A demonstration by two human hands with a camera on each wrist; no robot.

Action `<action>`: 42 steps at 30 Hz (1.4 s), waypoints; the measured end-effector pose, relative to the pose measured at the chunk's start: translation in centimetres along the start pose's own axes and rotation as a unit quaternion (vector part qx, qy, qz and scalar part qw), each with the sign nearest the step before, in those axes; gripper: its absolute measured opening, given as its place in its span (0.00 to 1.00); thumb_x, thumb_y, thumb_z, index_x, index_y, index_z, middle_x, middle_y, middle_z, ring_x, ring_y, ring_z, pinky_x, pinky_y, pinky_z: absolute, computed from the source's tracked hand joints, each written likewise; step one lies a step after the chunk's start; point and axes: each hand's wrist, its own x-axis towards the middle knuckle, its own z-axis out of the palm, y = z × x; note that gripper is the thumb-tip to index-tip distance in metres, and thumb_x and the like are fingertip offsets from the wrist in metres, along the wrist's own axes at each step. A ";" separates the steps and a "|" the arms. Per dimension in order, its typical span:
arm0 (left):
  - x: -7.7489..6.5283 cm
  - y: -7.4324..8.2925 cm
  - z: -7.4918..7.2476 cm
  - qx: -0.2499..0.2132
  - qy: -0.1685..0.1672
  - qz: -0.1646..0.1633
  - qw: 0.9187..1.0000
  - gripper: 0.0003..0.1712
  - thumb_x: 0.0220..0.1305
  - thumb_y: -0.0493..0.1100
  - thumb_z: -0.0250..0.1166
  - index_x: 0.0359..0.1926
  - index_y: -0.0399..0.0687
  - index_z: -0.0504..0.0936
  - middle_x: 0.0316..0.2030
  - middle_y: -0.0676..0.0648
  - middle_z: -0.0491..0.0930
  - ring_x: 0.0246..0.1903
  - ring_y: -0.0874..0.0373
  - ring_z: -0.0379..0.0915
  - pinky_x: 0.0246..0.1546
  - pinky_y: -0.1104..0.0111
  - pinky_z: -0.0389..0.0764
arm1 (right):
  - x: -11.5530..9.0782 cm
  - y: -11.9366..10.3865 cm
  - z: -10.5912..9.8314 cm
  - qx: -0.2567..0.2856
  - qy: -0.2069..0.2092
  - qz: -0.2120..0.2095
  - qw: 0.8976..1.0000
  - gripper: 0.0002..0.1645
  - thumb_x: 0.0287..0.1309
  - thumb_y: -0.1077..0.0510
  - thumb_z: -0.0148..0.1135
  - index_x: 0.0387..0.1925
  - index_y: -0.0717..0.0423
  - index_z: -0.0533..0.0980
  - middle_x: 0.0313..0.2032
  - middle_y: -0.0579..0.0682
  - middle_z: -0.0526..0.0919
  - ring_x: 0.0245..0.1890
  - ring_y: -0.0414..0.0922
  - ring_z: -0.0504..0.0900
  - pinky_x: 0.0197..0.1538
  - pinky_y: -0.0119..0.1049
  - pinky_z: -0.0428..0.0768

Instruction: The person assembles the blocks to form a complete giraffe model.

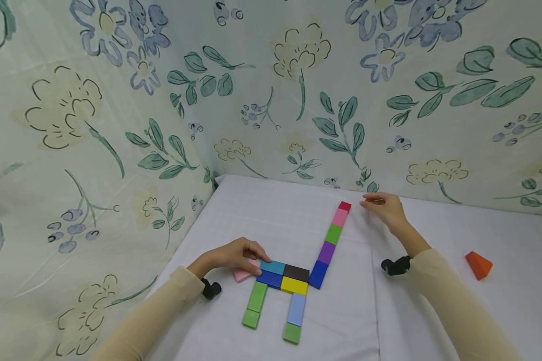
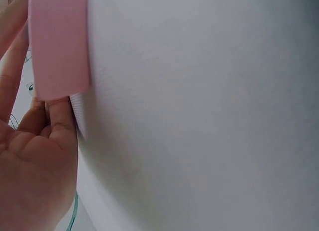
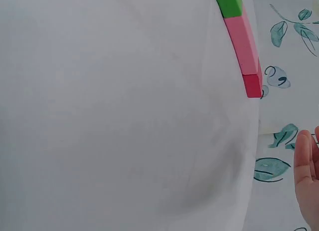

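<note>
On the white tabletop, colored blocks form a long-necked animal shape. My left hand (image 1: 235, 256) is at its left end, thumb and fingers around a pink block (image 2: 60, 46). Its fingertips reach the ends of the teal block (image 1: 273, 266) and the blue block (image 1: 269, 280); part of the pink block is hidden under the hand. Beside these lie a dark brown block (image 1: 296, 273) and a yellow block (image 1: 294, 286). My right hand (image 1: 387, 209), loosely curled and holding nothing, hovers right of the small red block (image 1: 345, 206) topping the slanted column.
Below red, the column runs through pink (image 3: 242, 44), green, purple and dark blue (image 1: 318, 275) blocks. Two legs, one of green blocks (image 1: 257, 296), one light blue (image 1: 297, 308) over green, point toward me. An orange-red wedge-like block (image 1: 479, 265) lies far right. Floral cloth hangs behind.
</note>
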 end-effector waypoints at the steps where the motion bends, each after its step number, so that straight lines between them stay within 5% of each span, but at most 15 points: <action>1: 0.0 0.0 0.0 -0.001 -0.001 0.001 1.000 0.19 0.57 0.38 0.76 0.50 0.53 0.88 0.48 0.57 0.82 0.50 0.59 0.75 0.54 0.69 0.76 | -0.3 0.1 -0.5 -0.001 0.006 0.002 1.000 0.28 0.65 0.51 0.66 0.61 0.63 0.76 0.55 0.62 0.77 0.53 0.55 0.77 0.58 0.44 0.78; 5: 0.1 0.0 0.1 -0.001 0.000 -0.002 1.000 0.19 0.56 0.38 0.76 0.50 0.54 0.88 0.48 0.57 0.82 0.50 0.59 0.75 0.53 0.69 0.76 | -1.9 0.2 -2.9 -0.009 0.006 -0.020 1.000 0.30 0.65 0.49 0.67 0.61 0.64 0.75 0.55 0.62 0.78 0.53 0.55 0.77 0.60 0.48 0.77; 12: -0.1 0.4 0.0 0.004 0.003 -0.001 1.000 0.19 0.56 0.38 0.76 0.50 0.54 0.88 0.48 0.58 0.82 0.50 0.59 0.74 0.53 0.69 0.77 | -4.7 0.8 -7.0 -0.043 0.015 -0.063 0.997 0.33 0.63 0.45 0.68 0.60 0.64 0.75 0.52 0.61 0.79 0.38 0.25 0.75 0.40 0.16 0.72; 20: -0.1 0.4 0.0 0.005 0.001 0.013 1.000 0.18 0.57 0.38 0.75 0.51 0.51 0.88 0.49 0.56 0.82 0.50 0.59 0.74 0.54 0.69 0.76 | -8.0 2.9 -10.9 -0.088 0.047 -0.044 0.994 0.35 0.62 0.42 0.67 0.60 0.63 0.74 0.41 0.34 0.78 0.37 0.24 0.73 0.35 0.18 0.73; 24: -0.2 0.3 0.1 0.001 0.000 0.011 1.000 0.18 0.57 0.38 0.75 0.51 0.50 0.88 0.49 0.55 0.83 0.50 0.59 0.74 0.53 0.69 0.76 | -9.6 4.6 -12.3 -0.101 0.065 -0.035 0.992 0.35 0.63 0.43 0.67 0.61 0.63 0.74 0.40 0.29 0.75 0.36 0.23 0.71 0.33 0.18 0.75; 30: -0.2 0.1 0.3 0.002 0.000 0.023 1.000 0.18 0.58 0.37 0.75 0.51 0.45 0.87 0.49 0.51 0.83 0.50 0.54 0.74 0.53 0.67 0.77 | -11.8 6.8 -13.6 -0.099 0.089 -0.004 0.991 0.38 0.63 0.42 0.66 0.62 0.66 0.71 0.41 0.33 0.74 0.35 0.24 0.69 0.33 0.15 0.74; 37: -0.2 0.2 0.3 0.007 -0.003 0.026 1.000 0.19 0.58 0.38 0.74 0.52 0.45 0.87 0.49 0.50 0.83 0.50 0.54 0.74 0.53 0.66 0.77 | -13.4 8.5 -14.2 -0.104 0.153 0.078 0.980 0.38 0.63 0.48 0.68 0.64 0.71 0.69 0.50 0.63 0.74 0.34 0.31 0.67 0.29 0.15 0.73; 42: -0.2 0.4 0.2 0.009 -0.004 0.025 1.000 0.19 0.58 0.38 0.75 0.52 0.46 0.87 0.49 0.51 0.83 0.50 0.56 0.74 0.53 0.68 0.76 | -14.0 9.6 -14.5 -0.075 0.193 0.149 0.967 0.36 0.62 0.55 0.70 0.65 0.69 0.68 0.44 0.49 0.74 0.34 0.28 0.64 0.27 0.15 0.72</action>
